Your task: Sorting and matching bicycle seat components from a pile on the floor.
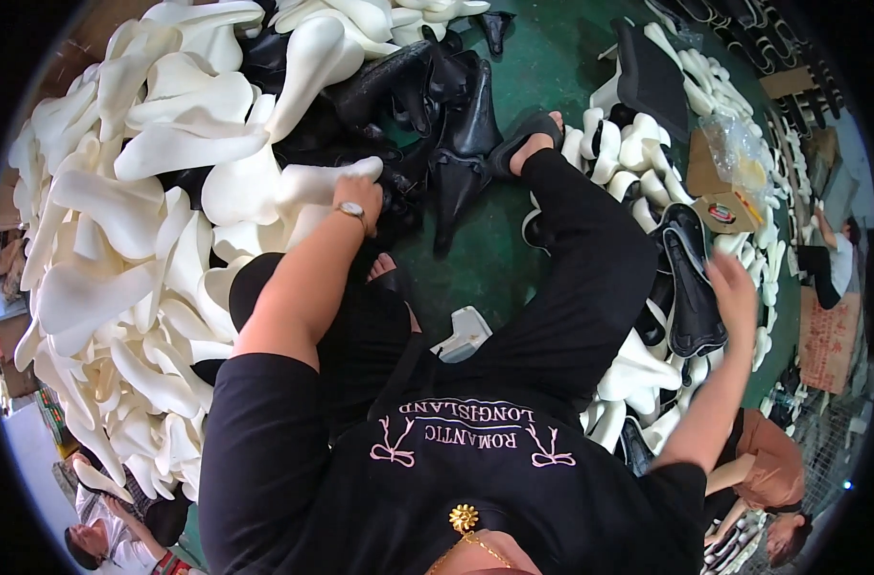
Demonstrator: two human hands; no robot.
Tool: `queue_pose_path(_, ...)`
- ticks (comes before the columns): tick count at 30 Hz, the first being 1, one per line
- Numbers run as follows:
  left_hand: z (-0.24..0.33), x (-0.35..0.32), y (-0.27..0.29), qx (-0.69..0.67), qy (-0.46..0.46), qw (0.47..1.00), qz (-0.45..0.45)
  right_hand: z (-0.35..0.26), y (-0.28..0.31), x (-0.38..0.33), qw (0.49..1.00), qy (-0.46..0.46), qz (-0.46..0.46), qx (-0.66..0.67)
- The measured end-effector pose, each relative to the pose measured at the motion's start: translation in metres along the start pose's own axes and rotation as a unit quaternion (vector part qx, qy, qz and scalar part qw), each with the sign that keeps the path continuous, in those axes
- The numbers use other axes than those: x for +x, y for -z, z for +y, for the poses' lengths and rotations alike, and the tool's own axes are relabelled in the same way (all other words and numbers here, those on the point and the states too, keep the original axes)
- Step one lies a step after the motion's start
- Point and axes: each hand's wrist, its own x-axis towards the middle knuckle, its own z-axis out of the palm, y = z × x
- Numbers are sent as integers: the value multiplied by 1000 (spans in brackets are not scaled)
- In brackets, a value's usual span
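Note:
My left hand (363,192), with a watch at its wrist, is closed around the narrow end of a white foam saddle pad (312,182) at the edge of a large heap. Just beyond that hand lie several black saddle covers (461,158) on the floor. On the right, my right hand (734,286) is slightly blurred, its fingers stretched out and apart. It is beside a black bicycle saddle (688,287) with a pale rim, lying underside up on other saddles; whether the fingers touch it I cannot tell.
White foam pads (111,278) are heaped high on the left. More white and black saddles (638,144) cover the right, near a cardboard box (729,206) with clear plastic. A white plastic piece (464,333) lies between my legs on the green floor (542,86). Other people sit nearby.

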Motion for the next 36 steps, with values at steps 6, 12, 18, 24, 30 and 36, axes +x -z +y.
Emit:
queue_pose_path(6,-20,10,-24,14,111,993,-25,-131,-237,136,940,205,-251,110)
queue_pose_path(12,-40,-13,36,-41,124,975,178,-152,-433,157,944,119,-308,-26)
queue_pose_path(18,-27,2,24,-13,31,991,127,-147,-515,167,858,395,-193,-265)
queue_pose_path(24,11,11,10,166,-52,979,-103,-166,-469,163,767,534,-138,-329)
queue_pose_path(30,-7,59,-52,132,55,990,-16,-145,-390,174,863,380,-156,-295)
queue_pose_path(36,-97,-13,48,-543,25,834,99,-141,-280,164,981,183,-65,-20)
